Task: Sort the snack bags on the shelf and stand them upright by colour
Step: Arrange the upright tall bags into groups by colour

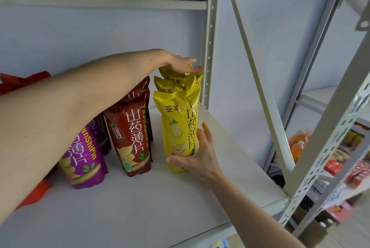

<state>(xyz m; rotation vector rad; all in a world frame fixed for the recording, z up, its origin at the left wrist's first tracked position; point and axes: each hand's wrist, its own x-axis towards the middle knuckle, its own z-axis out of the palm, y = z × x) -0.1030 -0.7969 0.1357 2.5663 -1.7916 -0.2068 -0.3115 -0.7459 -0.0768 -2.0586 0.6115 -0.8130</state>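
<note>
**Yellow row in hand, right end of shelf**

Your right hand (197, 159) grips the base of the front yellow bag (180, 127), thumb across the front, fingers (206, 133) curled round its right side. Your left hand (180, 63) lies with straight fingers on the top of the rearmost yellow bag (174, 73). Just left of your right thumb stand the brown bags (133, 133), then the purple bags (84, 159); your left forearm crosses over both. Red bags (22, 81) sit past your elbow. A shelf post (209, 51) rises just beyond your left fingertips.

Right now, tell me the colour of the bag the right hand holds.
Yellow. The right hand grips the front yellow bag near its base; head view.
</note>
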